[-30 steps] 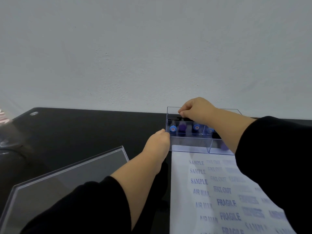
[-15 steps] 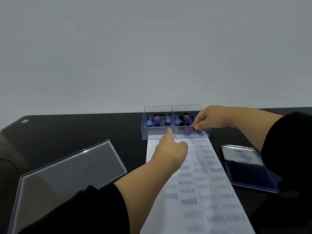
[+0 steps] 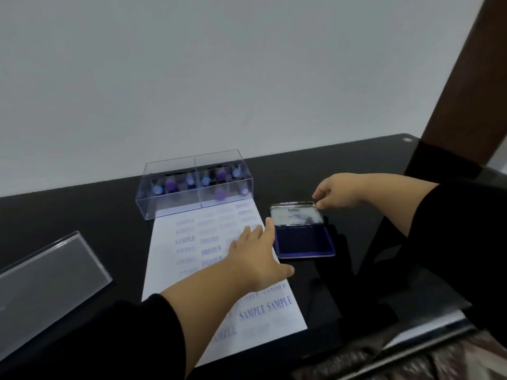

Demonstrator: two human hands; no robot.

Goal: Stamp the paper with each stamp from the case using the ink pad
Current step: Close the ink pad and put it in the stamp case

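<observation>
Paper (image 3: 175, 272) lies flat on the black worktop (image 3: 90, 215), w/ its far edge at 12 o'clock touching or tucked just under the clear stamp case (image 3: 192, 185). It's already crowded w/ blue prints: SAMPLE, FRAGILE, others too blurred to read. Placed that way prob. so stamps travel a short hop from case to sheet.

Ink pad (image 3: 301, 231) sits just beside the paper's 3 o'clock edge, touching or nearly so. It's open: blue pad face toward the viewer, metal lid (image 3: 296, 213) hinged back toward 12 o'clock.

Left hand (image 3: 255, 256) reaches across the paper toward 2 o'clock. Its fingers (image 3: 270, 229) are straight and slightly apart, holding nothing, tips at the pad's 9 o'clock edge; likely steadying the tin. Right hand (image 3: 337, 192) is at the lid's far 1 o'clock corner, thumb and forefinger close together as if pinching the rim. Blur means I can't tell if they actually grip it. No stamp in either hand.

Case contents: two compartments split by a mid wall, approx. eight stamps (image 3: 171, 185) standing w/ blue and purple tops. Every stamp visible is in the case, so judging by that plus the full sheet, stamping looks done or near done.

The case's clear lid (image 3: 46, 281) lies apart on the worktop at 9 o'clock, out of the way.
</observation>
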